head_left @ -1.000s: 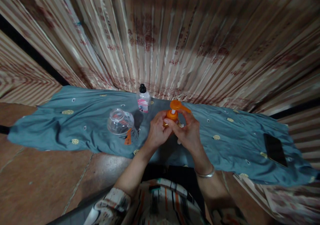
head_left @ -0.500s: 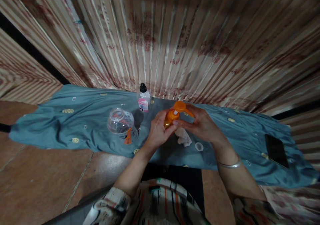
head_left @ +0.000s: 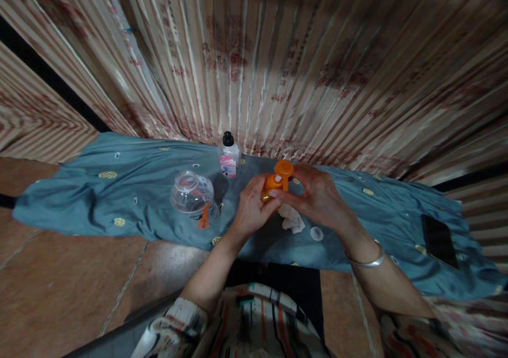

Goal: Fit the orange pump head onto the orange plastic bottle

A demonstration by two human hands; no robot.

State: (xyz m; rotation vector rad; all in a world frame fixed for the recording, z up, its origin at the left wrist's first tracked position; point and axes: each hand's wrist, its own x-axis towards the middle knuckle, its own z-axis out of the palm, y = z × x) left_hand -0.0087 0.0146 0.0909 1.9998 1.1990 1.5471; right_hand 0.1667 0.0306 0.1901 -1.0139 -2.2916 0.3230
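My left hand (head_left: 254, 203) is wrapped round the body of a small pump bottle (head_left: 265, 195) with amber contents. Its orange pump head (head_left: 284, 168) stands on top, the spout pointing down toward me. The fingers of my right hand (head_left: 317, 195) close round the collar and spout from the right; the thumb lies across the front of the neck. Most of the bottle's body is hidden by my hands. Just below them, a crumpled white tissue (head_left: 292, 220) lies on the cloth, with a small round whitish cap or disc (head_left: 316, 234) beside it.
A clear plastic jar (head_left: 186, 196) with an orange label stands left of my hands. Behind it is a clear bottle (head_left: 228, 159) with a black top and pink label. A black phone (head_left: 440, 240) lies far right on the blue-green cloth (head_left: 151, 183). A striped curtain (head_left: 254, 72) hangs behind.
The orange pump head has turned: its spout pointed to the lower right and now points down toward me. My right hand has shifted slightly with it; my left hand keeps its hold.
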